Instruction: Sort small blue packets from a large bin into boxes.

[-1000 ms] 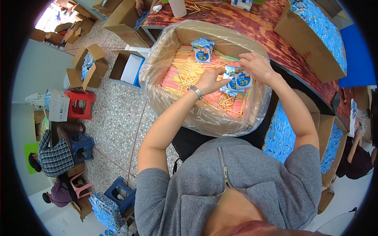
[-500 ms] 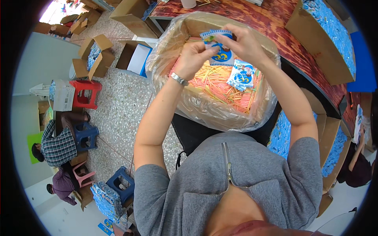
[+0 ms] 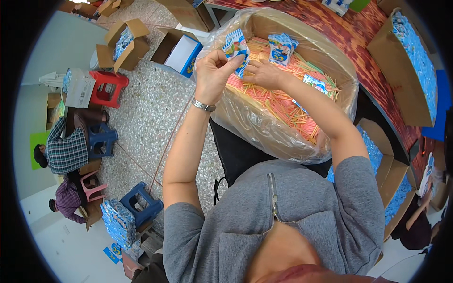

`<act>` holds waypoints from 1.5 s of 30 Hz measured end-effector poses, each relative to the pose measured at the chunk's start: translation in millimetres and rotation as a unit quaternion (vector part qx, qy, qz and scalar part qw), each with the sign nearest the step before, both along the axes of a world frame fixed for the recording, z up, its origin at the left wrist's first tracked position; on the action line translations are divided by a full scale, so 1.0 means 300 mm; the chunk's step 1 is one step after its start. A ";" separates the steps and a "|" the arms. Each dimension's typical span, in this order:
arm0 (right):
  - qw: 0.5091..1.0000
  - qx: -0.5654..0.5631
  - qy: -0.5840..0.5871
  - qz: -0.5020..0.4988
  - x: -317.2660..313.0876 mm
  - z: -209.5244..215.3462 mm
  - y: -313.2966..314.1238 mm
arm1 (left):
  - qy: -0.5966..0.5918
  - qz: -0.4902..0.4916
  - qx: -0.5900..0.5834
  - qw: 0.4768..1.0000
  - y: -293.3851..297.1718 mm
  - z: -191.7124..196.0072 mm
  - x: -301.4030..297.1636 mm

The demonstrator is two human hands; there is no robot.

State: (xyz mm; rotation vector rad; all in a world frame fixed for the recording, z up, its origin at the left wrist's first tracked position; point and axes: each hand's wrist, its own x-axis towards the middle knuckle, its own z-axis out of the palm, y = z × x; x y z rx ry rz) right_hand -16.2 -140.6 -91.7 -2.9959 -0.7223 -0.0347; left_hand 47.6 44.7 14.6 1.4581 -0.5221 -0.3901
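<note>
Nearest, thin pink and yellow sticks [image 3: 304, 120] are held in a plastic-lined carton [image 3: 278, 136]; above its left side, a blue-and-white packet [image 3: 234, 43] is pinched by the left hand [image 3: 213, 75]. The right hand [image 3: 268, 75] is placed just beside, its grip undeterminable. The packet is judged light, soft and slippery, best taken by its sealed edge; beyond, a red-brown table [image 3: 356, 52] is noted.
</note>
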 end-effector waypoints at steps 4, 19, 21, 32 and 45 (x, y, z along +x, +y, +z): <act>0.996 -0.078 -0.020 0.046 0.017 0.000 -0.012 | -0.023 0.002 0.012 1.000 0.014 -0.019 0.015; 0.981 -0.157 0.009 0.110 -0.044 0.048 -0.095 | -0.037 -0.016 0.009 0.999 -0.013 -0.018 0.005; 0.996 -0.052 0.068 0.038 -0.051 0.056 -0.112 | -0.023 -0.021 0.003 1.000 -0.011 -0.015 0.003; 0.997 -0.047 0.052 0.040 -0.057 0.013 -0.080 | -0.024 -0.042 0.013 0.999 -0.026 -0.010 -0.006; 0.993 -0.084 -0.036 0.080 -0.043 -0.016 -0.030 | -0.045 -0.047 0.029 0.997 -0.015 0.003 -0.018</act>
